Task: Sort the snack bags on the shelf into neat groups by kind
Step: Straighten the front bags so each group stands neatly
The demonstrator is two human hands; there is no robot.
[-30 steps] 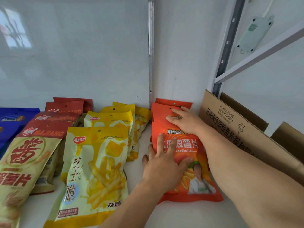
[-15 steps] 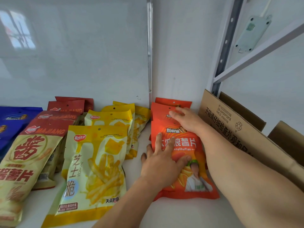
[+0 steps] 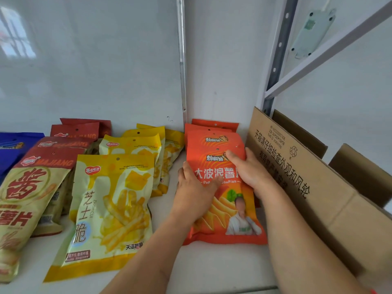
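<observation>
You have the front orange chip bag (image 3: 222,200) between both hands at about 3 o'clock on the shelf (image 3: 212,270), at the head of a short orange row that runs back toward the corner. Your left hand (image 3: 196,196) lies over its left edge with the thumb across the printed face, grasping that side, and your right hand (image 3: 248,168) grasps the upper right edge, thumb on the front near the header. Expect it to feel very light, puffy and glossy, so it likely slides easily and the chips inside can crush. Take hold at the flat sealed edges, not the belly, and squeeze gently. The yellow bags (image 3: 112,211) sit at 9 o'clock of it, apart, and the cardboard box (image 3: 307,187) stands just beside it at 3 o'clock.
</observation>
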